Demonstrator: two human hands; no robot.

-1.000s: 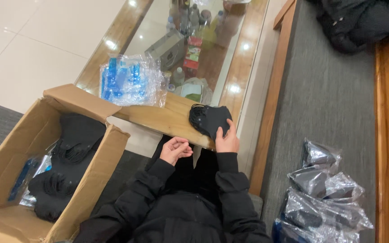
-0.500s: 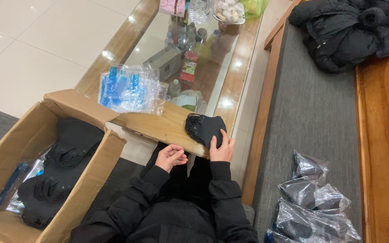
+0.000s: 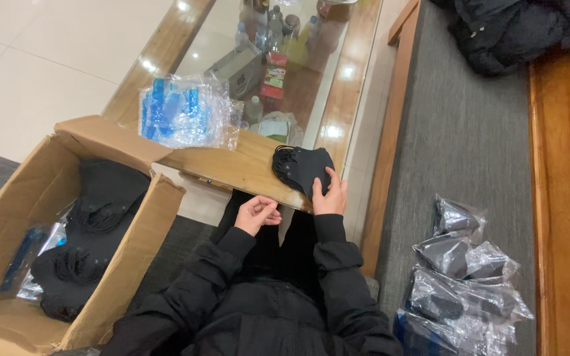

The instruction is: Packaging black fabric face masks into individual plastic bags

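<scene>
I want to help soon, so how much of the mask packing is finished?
Looks partly done. Several clear plastic bags of dark masks already lie on the grey seat. In hand: the right hand presses a stack of black face masks on the wooden table edge; the left hand is empty. Left: many loose black masks in the cardboard box.

Two hands show: the left hand [image 3: 256, 214] and the right hand [image 3: 331, 195]. One stack of black masks [image 3: 301, 169] lies on one wooden table [image 3: 232, 168]. One cardboard box [image 3: 41, 198] holds a heap of black masks [image 3: 94, 224], too many to count. One pile of clear bags with blue print [image 3: 183, 112] sits on the table. At least four bagged mask packs [image 3: 463, 283] lie on the grey seat. One black coat [image 3: 516, 29] lies further along it.
</scene>
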